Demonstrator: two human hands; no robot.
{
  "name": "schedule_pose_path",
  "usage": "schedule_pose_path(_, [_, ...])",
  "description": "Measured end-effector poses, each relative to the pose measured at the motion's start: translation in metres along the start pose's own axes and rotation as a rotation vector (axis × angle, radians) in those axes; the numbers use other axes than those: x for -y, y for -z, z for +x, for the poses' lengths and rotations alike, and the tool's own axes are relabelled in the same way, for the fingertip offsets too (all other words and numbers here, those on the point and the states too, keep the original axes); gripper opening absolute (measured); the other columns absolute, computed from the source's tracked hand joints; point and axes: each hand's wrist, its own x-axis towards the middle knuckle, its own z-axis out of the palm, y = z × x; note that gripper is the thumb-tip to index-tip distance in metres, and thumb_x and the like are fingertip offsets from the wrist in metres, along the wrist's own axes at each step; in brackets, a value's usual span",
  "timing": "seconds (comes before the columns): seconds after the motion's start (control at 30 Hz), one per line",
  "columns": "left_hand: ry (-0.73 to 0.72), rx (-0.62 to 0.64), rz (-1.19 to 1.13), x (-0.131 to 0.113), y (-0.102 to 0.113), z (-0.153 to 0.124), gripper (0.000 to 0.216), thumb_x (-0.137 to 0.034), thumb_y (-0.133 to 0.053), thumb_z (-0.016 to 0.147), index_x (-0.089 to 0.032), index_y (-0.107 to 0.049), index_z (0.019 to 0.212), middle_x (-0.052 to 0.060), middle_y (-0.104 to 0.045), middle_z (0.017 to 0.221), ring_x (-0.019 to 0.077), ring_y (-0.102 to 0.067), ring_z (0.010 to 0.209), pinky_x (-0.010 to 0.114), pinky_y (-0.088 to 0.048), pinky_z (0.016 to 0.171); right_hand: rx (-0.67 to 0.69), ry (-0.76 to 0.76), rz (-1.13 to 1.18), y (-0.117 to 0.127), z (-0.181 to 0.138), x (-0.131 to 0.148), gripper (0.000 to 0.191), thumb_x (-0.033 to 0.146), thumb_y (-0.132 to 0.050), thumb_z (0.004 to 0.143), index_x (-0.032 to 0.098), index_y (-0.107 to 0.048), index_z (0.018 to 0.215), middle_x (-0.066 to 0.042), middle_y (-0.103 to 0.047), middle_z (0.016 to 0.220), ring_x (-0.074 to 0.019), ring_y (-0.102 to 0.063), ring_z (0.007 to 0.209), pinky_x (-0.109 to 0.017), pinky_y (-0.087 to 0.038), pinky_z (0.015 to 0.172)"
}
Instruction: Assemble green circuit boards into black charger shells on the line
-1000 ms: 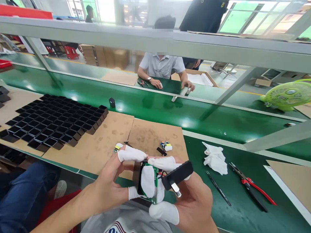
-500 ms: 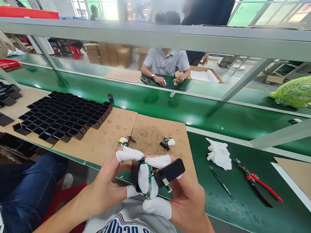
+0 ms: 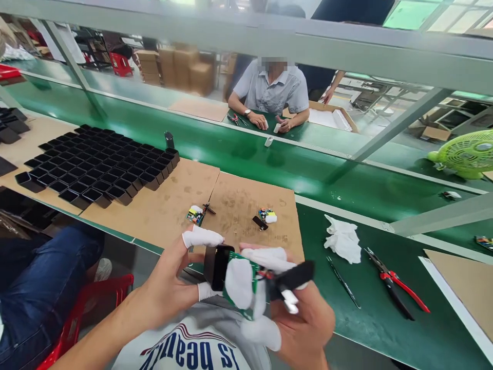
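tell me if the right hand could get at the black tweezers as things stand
Probably yes, though the right hand is occupied, holding the circuit board. The black tweezers lie to its right on the green tabletop, with nothing seen over them or in between.

You wear this one camera on your head: it looks forward and down from above and behind your left hand [image 3: 169,280] and right hand [image 3: 302,316], near enough that both sit large. Beyond them, it faces across the green surface [image 3: 308,169] to a co-worker [image 3: 269,92]; your shirt [image 3: 192,347] shows below your hands.
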Motion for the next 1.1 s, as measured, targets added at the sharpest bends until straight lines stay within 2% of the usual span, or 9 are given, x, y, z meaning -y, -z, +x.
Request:
schedule_pose_path(0.13, [-0.005,-0.035,-0.087,0.002,0.001,-0.005,0.075,-0.01,-0.098,0.084,-0.034,-0.068,0.147,0.009,-0.073,0.144,0.0268,-0.076,0.131,0.034,-0.069,0.108,-0.126,-0.015,0.034,0.007,-0.008,0.005,0.065,0.058,-0.097,0.084,0.023,-0.079,0.134,-0.018,-0.081,0.119,-0.0428,-0.082,0.113,-0.051,-0.073,0.086])
schedule_pose_path(0.23, [-0.044,-0.029,-0.097,0.004,0.002,-0.008,0.077,-0.011,-0.101,0.081,-0.032,-0.069,0.147,0.011,-0.075,0.146,0.0297,-0.075,0.135,0.038,-0.069,0.111,-0.079,-0.017,0.018,0.005,-0.006,0.009,0.063,0.061,-0.094,0.085,0.023,-0.081,0.133,-0.018,-0.082,0.118,-0.042,-0.083,0.11,-0.051,-0.075,0.084])
schedule_pose_path(0.37, [-0.094,0.01,-0.082,0.008,0.002,-0.012,0.072,-0.009,-0.096,0.086,-0.032,-0.069,0.149,0.013,-0.072,0.152,0.0316,-0.071,0.141,0.042,-0.067,0.114,0.005,-0.015,0.013,-0.002,-0.001,0.009,0.065,0.059,-0.096,0.085,0.023,-0.08,0.137,-0.017,-0.083,0.123,-0.0403,-0.083,0.113,-0.051,-0.074,0.091])
schedule_pose_path(0.53, [-0.091,0.015,-0.078,0.012,0.002,-0.014,0.079,-0.003,-0.094,0.085,-0.033,-0.067,0.153,0.014,-0.067,0.158,0.0336,-0.071,0.14,0.043,-0.069,0.109,0.056,-0.03,-0.02,-0.004,0.003,0.006,0.062,0.052,-0.096,0.087,0.024,-0.079,0.14,-0.014,-0.082,0.129,-0.0351,-0.083,0.115,-0.044,-0.072,0.095])
schedule_pose_path(0.67, [-0.107,0.038,-0.05,0.013,0.001,-0.011,0.08,0.0,-0.092,0.084,-0.032,-0.068,0.153,0.015,-0.069,0.155,0.0347,-0.07,0.138,0.042,-0.07,0.104,0.098,-0.027,-0.066,-0.003,0.007,0.003,0.066,0.048,-0.101,0.082,0.027,-0.078,0.141,-0.011,-0.083,0.128,-0.032,-0.082,0.116,-0.039,-0.07,0.096])
schedule_pose_path(0.93, [-0.103,0.038,-0.063,0.018,-0.003,0.0,0.071,-0.002,-0.092,0.084,-0.029,-0.071,0.147,0.013,-0.074,0.14,0.0326,-0.075,0.129,0.042,-0.071,0.1,0.113,-0.031,-0.106,-0.001,0.014,-0.005,0.071,0.045,-0.102,0.081,0.027,-0.077,0.144,-0.012,-0.083,0.119,-0.0327,-0.082,0.106,-0.04,-0.07,0.085])
schedule_pose_path(1.1, [-0.042,0.051,-0.054,0.025,0.0,0.006,0.067,-0.005,-0.091,0.086,-0.032,-0.072,0.144,0.009,-0.074,0.138,0.0323,-0.075,0.125,0.042,-0.071,0.098,0.083,-0.083,-0.125,0.002,0.012,-0.011,0.068,0.041,-0.103,0.081,0.026,-0.077,0.143,-0.011,-0.083,0.121,-0.0335,-0.081,0.108,-0.04,-0.07,0.086])
